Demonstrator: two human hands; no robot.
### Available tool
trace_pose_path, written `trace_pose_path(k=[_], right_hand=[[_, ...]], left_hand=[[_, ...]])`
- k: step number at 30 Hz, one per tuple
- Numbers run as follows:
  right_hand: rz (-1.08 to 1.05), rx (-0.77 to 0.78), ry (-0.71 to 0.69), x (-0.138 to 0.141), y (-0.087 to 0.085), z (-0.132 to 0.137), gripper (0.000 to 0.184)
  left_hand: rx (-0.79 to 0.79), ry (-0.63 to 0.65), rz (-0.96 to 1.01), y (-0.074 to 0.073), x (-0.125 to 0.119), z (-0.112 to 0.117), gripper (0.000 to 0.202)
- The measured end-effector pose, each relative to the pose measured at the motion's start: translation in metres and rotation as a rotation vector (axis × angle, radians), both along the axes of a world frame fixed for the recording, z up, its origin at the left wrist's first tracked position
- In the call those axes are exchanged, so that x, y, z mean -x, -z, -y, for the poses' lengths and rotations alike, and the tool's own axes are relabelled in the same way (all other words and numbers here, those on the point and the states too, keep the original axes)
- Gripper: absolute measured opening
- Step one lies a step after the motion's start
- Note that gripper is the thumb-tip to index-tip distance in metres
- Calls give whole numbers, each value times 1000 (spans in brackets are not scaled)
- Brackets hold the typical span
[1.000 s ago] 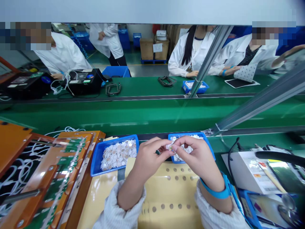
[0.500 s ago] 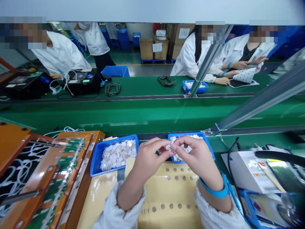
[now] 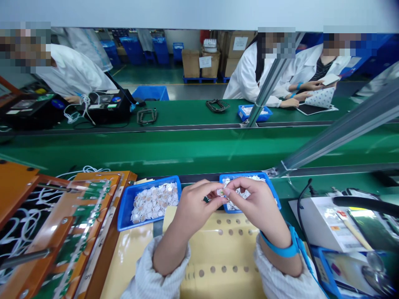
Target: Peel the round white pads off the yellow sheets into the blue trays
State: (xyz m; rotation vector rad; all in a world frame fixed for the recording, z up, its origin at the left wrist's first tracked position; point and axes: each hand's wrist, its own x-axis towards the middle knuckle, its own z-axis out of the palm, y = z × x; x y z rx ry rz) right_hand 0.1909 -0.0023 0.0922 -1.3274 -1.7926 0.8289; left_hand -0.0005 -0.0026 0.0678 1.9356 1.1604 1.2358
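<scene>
My left hand and my right hand meet in front of me, both closed in a pinch. Between their fingertips is a small round white-rimmed disc, partly covered by the fingers. Behind the right hand stands a blue bin of similar white pieces, partly hidden by that hand. To the left of my left hand, another blue bin holds many round white discs. Below the hands lies a yellowish sheet with rows of small round brown discs on it.
An orange fixture with green circuit boards stands at the left. A white box-shaped device and a blue tray are on the right. A slanted metal post crosses the right side. Co-workers in white coats sit across the green bench.
My hands and the disc have hardly moved. Across the bench, the person at the left leans further left, and a person at the right now holds up a pale flat item.
</scene>
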Motion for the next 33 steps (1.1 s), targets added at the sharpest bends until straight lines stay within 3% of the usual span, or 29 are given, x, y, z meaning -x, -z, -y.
trace_pose_path(k=[25,33], right_hand=[[16,-17,-10,1,-1,-2,17],[7,-10,-15,0,0,-2,16]], left_hand=[[-19,0,-29,-1,-1,1,10],[-24,7,-15,0,-1,0,18]])
